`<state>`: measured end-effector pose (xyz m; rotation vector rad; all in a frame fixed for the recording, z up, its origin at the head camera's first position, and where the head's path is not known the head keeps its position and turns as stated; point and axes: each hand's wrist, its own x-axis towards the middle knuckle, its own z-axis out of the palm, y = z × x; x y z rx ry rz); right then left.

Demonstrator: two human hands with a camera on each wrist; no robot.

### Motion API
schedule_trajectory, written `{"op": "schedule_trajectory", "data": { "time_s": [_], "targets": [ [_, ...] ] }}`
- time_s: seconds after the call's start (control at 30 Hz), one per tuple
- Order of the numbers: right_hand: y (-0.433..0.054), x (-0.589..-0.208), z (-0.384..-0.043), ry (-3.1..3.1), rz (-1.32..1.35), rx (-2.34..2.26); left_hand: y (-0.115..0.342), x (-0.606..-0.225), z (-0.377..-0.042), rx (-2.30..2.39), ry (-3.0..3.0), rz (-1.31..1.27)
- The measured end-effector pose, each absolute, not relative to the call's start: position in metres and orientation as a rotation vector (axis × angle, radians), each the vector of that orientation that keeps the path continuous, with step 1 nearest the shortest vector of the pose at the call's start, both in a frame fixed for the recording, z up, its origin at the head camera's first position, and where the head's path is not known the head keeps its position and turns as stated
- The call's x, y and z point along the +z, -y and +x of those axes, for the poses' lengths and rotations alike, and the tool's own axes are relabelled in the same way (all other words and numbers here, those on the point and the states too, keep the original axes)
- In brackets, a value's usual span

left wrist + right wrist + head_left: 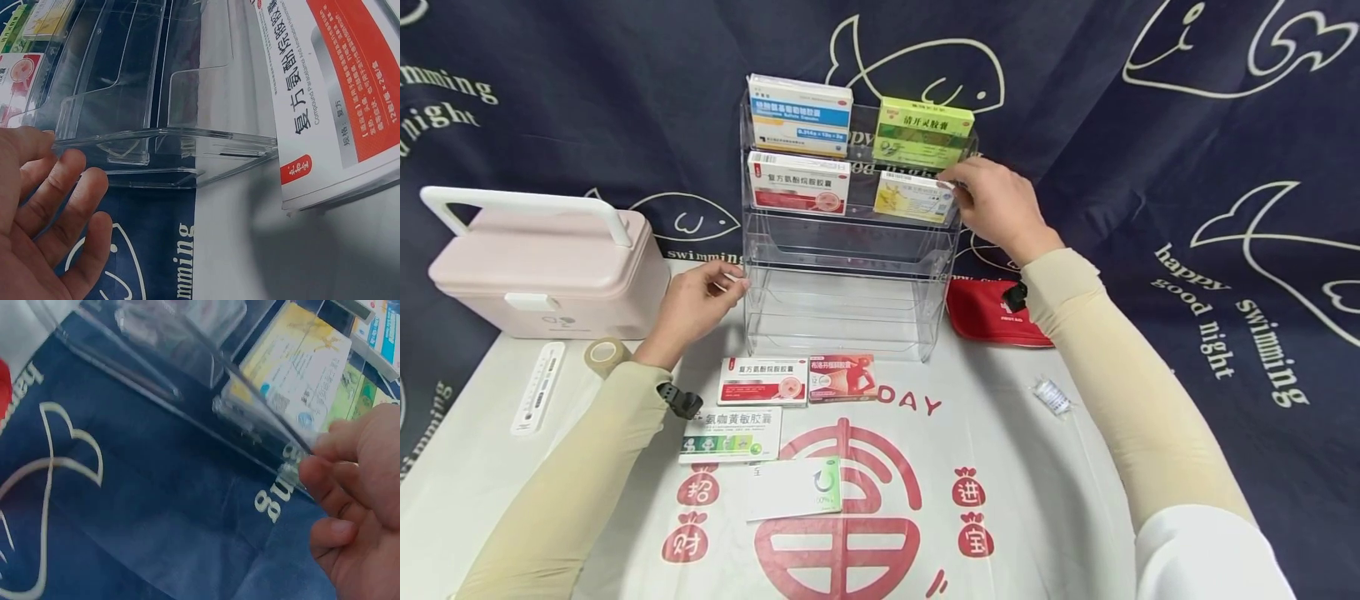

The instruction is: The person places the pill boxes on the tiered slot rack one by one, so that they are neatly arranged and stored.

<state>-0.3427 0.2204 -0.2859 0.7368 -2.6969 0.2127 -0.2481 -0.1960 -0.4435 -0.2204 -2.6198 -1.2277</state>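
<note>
A clear plastic display rack [842,242] stands on the table, with medicine boxes in its upper tiers. My right hand [1000,204] is at its upper right side, beside a yellow-and-white box [910,198]. In the right wrist view, the thumb and index finger of the right hand [362,494] pinch the rack's side edge near that box's corner. At the rack's left side is my left hand [696,304], its fingers loosely bent and holding nothing; a fingertip lies close to the rack's edge [169,132]. Whether it touches is unclear.
Before the rack lie a red-and-white box [763,382], a red box [841,377], a green-and-white box [730,435] and a white box [793,489]. A pink case [542,267], tape roll [604,357] and thermometer [538,387] are left; a red first-aid pouch [992,317] is right.
</note>
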Motion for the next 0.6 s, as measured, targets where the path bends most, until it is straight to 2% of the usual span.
{"op": "schedule_trajectory", "data": {
  "time_s": [0.17, 0.37, 0.6],
  "targets": [
    [-0.216, -0.32, -0.319, 2.428, 0.779, 0.552, 0.195, -0.442, -0.247, -1.227, 2.632, -0.211],
    [-0.203, -0.394, -0.263, 2.492, 0.961, 0.903, 0.194, -0.44, -0.248, -1.226, 2.627, -0.215],
    [-0.186, -0.478, -0.207, 2.825, 1.192, 0.78, 0.195, -0.441, -0.247, -1.241, 2.634, -0.209]
  ]
}}
